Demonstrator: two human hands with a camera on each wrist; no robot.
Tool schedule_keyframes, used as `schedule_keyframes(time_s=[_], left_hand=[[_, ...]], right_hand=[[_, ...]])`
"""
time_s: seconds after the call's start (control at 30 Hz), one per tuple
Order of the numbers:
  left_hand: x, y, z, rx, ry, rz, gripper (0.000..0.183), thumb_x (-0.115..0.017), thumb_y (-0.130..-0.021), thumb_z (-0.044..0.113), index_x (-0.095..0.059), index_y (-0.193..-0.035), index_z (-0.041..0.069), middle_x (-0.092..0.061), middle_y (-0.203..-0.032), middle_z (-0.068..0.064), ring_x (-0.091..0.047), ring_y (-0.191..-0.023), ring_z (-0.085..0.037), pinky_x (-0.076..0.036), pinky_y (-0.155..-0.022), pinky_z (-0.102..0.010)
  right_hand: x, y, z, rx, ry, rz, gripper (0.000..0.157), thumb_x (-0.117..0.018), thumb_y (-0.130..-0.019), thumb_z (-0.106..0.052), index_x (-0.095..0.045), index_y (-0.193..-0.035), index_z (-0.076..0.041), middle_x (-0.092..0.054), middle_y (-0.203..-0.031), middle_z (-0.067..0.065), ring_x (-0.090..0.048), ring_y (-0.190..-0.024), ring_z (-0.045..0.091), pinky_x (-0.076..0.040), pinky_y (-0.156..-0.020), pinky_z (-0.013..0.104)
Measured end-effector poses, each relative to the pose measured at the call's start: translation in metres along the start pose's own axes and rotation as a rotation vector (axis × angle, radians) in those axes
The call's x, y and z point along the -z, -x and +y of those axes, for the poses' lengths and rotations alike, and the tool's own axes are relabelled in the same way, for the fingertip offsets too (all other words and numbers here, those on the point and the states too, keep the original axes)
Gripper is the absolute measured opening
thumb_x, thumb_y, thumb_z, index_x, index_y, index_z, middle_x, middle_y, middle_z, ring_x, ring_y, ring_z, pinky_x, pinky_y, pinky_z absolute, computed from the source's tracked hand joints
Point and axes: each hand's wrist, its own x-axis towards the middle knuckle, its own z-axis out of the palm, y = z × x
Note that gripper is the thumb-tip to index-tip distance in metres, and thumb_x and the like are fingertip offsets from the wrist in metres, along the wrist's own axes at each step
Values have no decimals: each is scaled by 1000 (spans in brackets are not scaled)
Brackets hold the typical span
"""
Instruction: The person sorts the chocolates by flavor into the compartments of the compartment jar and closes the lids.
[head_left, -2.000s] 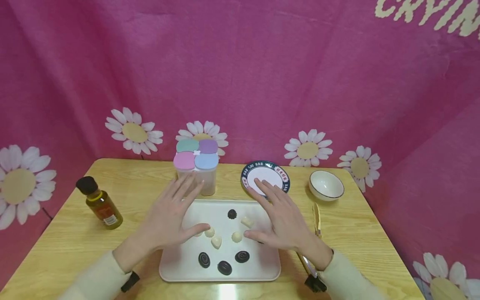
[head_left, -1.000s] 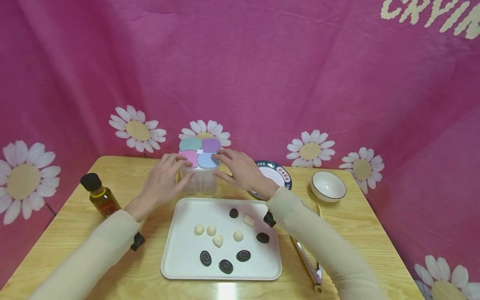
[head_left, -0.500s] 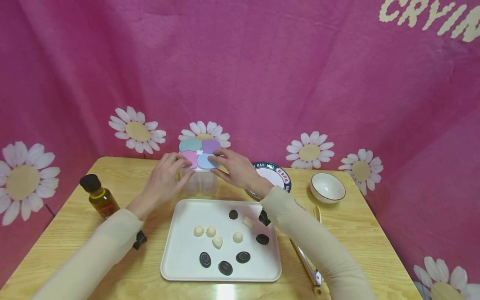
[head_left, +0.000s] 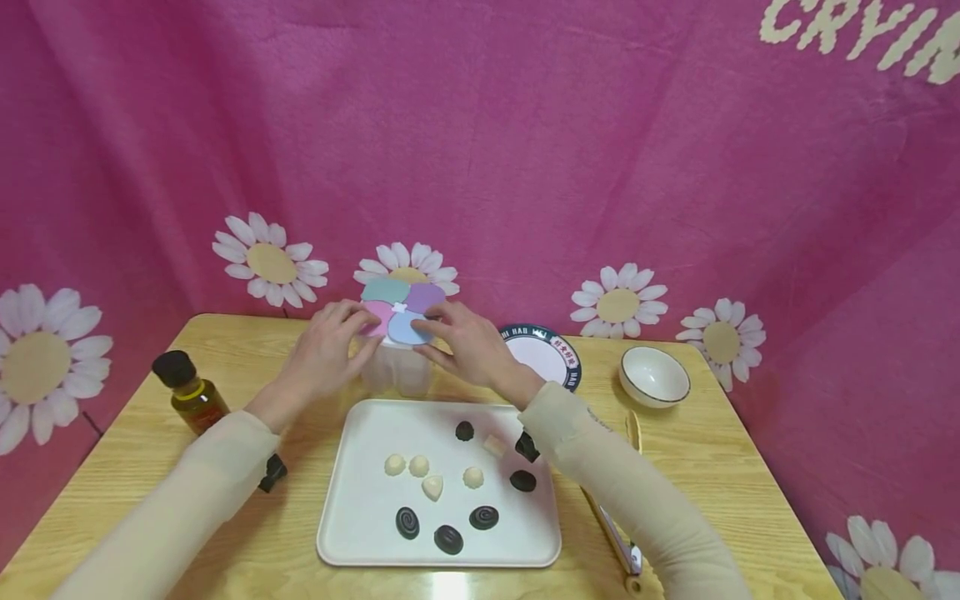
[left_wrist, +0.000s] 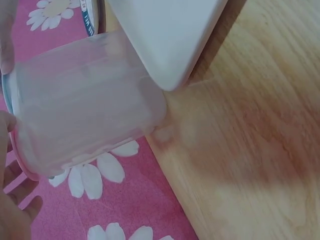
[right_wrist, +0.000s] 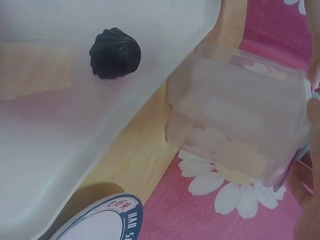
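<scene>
At the back left of the table stands a translucent plastic storage container with a four-petal lid in green, purple, pink and blue. My left hand grips the lid's pink side, fingers over the top and thumb below the front edge. From the other side my right hand holds the blue part, its fingertips on the lid's surface. The wrist views show the container's clear body with no contents visible inside. Fingers curl at the lid's edge in the right wrist view.
A white tray in front bears several dark and white chocolates. A dark-rimmed plate and a white bowl stand at the back right. Tongs lie partly under the right arm; a black-capped oil bottle is at left.
Both hands have moved from above the tray to the container and taken hold of its lid. Over the last half second the lid has turned slightly, its blue petal coming left and forward.
</scene>
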Motion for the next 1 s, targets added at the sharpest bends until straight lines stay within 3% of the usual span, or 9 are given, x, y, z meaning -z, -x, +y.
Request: schedule_keyframes(time_s=[0.43, 0.7, 1.0], left_hand=[[6, -8, -11, -7, -21, -8, 28, -74, -97, 16, -70, -122, 3, -66, -128, -20, -58, -122, -40, -50, -108, -59], [6, -8, -12, 0, 8, -22, 29, -74, -98, 19, -72, -123, 4, -65, -130, -19, -58, -124, -39, -52, -109, -59], [5, -8, -15, -35, 15, 3, 28, -76, -97, 19, -74, -121, 4, -68, -130, -19, -60, -124, -39, -52, -110, -57]], right_hand=[[5, -8, -9, 67, 40, -10, 33, -73, -99, -40, -77, -126, -21, -71, -121, 5, -67, -102, 20, -61, -83, 33], [4, -18, 0, 190, 34, -41, 41, -74, -98, -44, -73, -132, -21, -69, -132, 5, -61, -124, 22, -58, -97, 33], [-2, -28, 2, 244, 140, -71, 42, -67, -101, -49, -69, -133, -22, -67, -128, 4, -59, -127, 26, -54, -105, 34]])
